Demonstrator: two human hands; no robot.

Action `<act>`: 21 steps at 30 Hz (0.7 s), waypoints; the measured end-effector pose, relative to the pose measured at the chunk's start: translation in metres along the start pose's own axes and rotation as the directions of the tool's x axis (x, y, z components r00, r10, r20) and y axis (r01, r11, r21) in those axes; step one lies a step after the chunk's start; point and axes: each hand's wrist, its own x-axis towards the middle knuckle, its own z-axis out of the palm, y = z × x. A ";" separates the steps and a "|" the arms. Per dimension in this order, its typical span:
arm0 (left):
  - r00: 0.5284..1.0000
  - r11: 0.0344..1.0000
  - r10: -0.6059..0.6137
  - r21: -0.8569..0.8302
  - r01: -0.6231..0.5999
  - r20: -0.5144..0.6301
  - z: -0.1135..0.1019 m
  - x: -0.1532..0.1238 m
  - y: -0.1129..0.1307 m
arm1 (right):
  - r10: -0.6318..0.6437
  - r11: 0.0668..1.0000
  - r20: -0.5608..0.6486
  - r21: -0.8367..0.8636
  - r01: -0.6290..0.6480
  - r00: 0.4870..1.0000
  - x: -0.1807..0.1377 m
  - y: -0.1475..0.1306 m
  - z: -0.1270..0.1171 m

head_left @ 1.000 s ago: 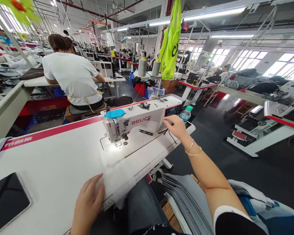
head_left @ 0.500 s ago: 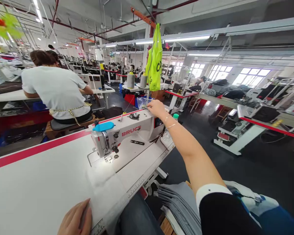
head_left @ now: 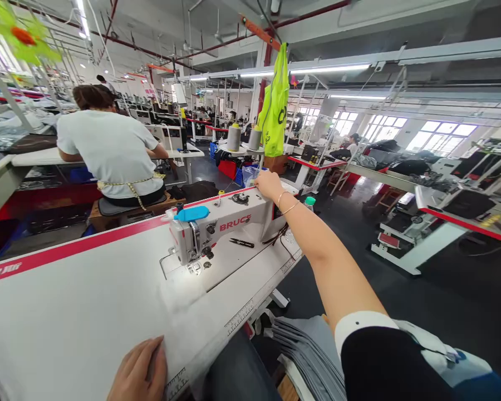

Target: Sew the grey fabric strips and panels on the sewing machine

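Observation:
A white BRUCE sewing machine (head_left: 221, 223) stands on a white table (head_left: 67, 301). My right hand (head_left: 268, 184) reaches over the machine's far right end, fingers curled on something small that I cannot make out. My left hand (head_left: 140, 370) lies at the table's near edge, fingers together, pressing on a strip of white fabric (head_left: 192, 312) that runs toward the needle. Small black snips (head_left: 241, 243) lie on the machine bed.
A stack of grey fabric pieces (head_left: 313, 356) sits by my right knee. Two grey thread cones (head_left: 234, 137) and a hanging yellow-green vest (head_left: 274, 106) are behind the machine. A person in a white shirt (head_left: 108, 150) sits at the table ahead.
My right hand rose from beside the machine's base to the top of its right end. My left hand slid back along the fabric toward the table's near edge.

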 end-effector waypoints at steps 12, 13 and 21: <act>0.992 0.997 0.075 0.034 -0.071 -0.103 -0.004 0.003 0.011 | 0.089 0.981 0.042 0.168 -0.095 0.995 0.014 0.006 0.013; 0.993 0.997 0.072 0.033 -0.069 -0.097 -0.003 0.003 0.010 | 0.093 0.978 0.041 0.184 -0.099 0.995 0.015 0.007 0.014; 0.997 0.999 0.034 0.013 -0.034 -0.073 0.000 0.000 0.006 | 0.112 0.962 0.018 0.247 -0.113 0.994 0.020 0.017 0.017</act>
